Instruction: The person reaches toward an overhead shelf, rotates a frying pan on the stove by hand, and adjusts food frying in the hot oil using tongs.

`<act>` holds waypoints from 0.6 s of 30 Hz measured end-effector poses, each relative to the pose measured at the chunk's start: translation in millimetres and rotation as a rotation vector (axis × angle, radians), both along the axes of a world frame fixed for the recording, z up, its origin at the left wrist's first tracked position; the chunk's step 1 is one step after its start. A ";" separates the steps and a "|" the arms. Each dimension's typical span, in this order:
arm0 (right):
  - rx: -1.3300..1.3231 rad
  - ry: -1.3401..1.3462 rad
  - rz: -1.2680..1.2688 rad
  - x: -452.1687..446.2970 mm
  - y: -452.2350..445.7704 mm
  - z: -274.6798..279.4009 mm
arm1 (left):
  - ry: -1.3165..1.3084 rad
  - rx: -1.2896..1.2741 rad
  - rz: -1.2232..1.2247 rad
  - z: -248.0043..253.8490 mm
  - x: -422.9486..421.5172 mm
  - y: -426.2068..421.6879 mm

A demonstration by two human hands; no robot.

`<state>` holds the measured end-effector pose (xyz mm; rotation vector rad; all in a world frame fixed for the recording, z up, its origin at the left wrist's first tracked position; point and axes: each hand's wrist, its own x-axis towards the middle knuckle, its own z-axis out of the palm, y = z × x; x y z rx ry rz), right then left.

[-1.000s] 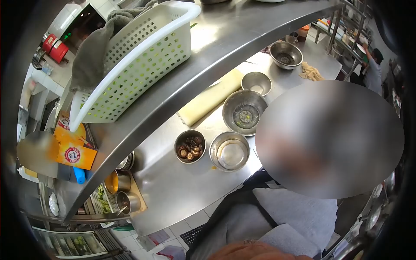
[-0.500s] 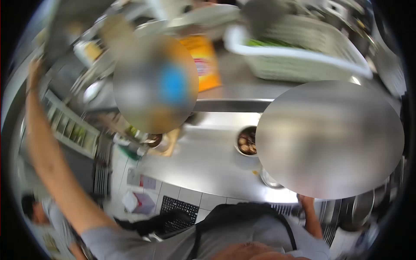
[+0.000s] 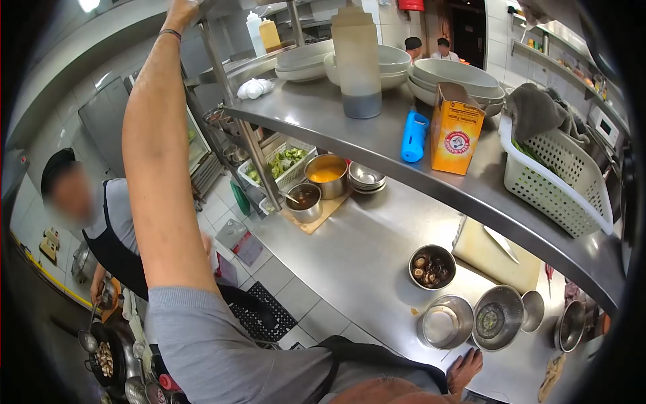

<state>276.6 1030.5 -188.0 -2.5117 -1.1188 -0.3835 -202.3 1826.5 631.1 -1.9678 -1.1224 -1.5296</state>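
Observation:
My left arm stretches up, and my left hand is at the top edge of the view, beside the upper part of the metal shelf frame. Its fingers are mostly cut off, so any grip is hidden. My right hand lies on the front edge of the steel counter, fingers extended, holding nothing. Just beyond it stand a steel pot and a steel bowl with something pale at the bottom. Farther back is a bowl of dark mushrooms.
Above the counter runs a steel shelf with a squeeze bottle, an orange box, a blue lighter-like object and a white basket. A knife rests on a cutting board. A co-worker is at the stove, left.
The view has swung, and the shelf now slants across it. My left arm appears farther right and more upright. My right hand now shows on the counter edge.

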 end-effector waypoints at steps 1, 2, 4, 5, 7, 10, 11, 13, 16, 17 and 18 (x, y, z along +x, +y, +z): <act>0.002 -0.008 0.001 0.4 0.0 -0.4 | -0.013 -0.159 -0.015 11.4 -13.7 30.7; 0.007 -0.015 0.002 1.9 0.2 -3.8 | -0.024 -0.315 -0.030 16.2 -20.1 46.0; 0.006 -0.019 -0.002 0.4 0.8 -1.2 | 0.009 -0.106 0.035 9.9 -15.1 51.0; 0.004 -0.015 -0.005 -0.3 1.5 0.5 | 0.026 -0.002 0.067 7.0 -10.8 54.6; -0.001 0.001 -0.004 -2.2 2.1 4.1 | 0.042 0.153 0.126 -0.4 1.5 46.9; 0.002 0.017 -0.005 -0.7 3.9 4.7 | 0.054 0.260 0.132 -9.3 21.6 10.8; 0.002 0.012 -0.005 -1.2 4.2 4.9 | 0.061 0.286 0.130 -14.6 26.7 -0.3; 0.001 -0.008 -0.004 -1.2 4.5 3.4 | 0.080 0.332 0.119 -17.1 35.1 -17.4; -0.013 -0.023 -0.009 -0.5 1.2 -1.9 | 0.108 0.400 0.108 -20.1 42.6 -36.6; -0.019 -0.012 -0.016 -0.7 1.4 -2.8 | 0.121 0.415 0.109 -20.6 44.7 -42.3; -0.026 -0.002 -0.022 -0.6 1.1 -2.5 | 0.132 0.430 0.109 -21.6 45.9 -45.2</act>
